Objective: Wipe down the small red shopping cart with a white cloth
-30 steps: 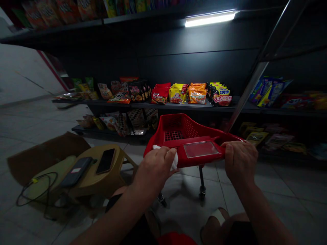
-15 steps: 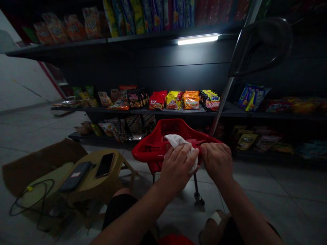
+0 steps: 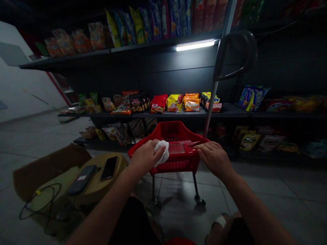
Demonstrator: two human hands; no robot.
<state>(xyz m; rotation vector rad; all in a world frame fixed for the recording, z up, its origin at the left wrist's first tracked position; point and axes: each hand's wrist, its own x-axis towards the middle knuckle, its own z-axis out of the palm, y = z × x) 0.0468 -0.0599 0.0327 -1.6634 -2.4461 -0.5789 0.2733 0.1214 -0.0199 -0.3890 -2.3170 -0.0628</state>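
A small red shopping cart (image 3: pixel 176 131) on wheels stands in front of me, its dark handle (image 3: pixel 236 51) rising on a metal pole at the right. My left hand (image 3: pixel 145 157) is closed on a white cloth (image 3: pixel 162 151) pressed against the cart's near left rim. My right hand (image 3: pixel 213 157) rests on the near right rim, fingers curled over the edge. A clear panel (image 3: pixel 176 148) on the cart's near wall shows between the two hands.
Dark shelves (image 3: pixel 178 114) with snack packets run behind the cart. A tan plastic stool (image 3: pixel 102 182) at the left carries two phones (image 3: pixel 109 168) and a cable (image 3: pixel 38 204). A brown cardboard box (image 3: pixel 48 165) lies behind it. Grey floor tiles (image 3: pixel 268 190) spread around.
The left hand with the cloth has slid from the middle of the near rim to its left side. The right hand stays on the right rim. The view has tilted up.
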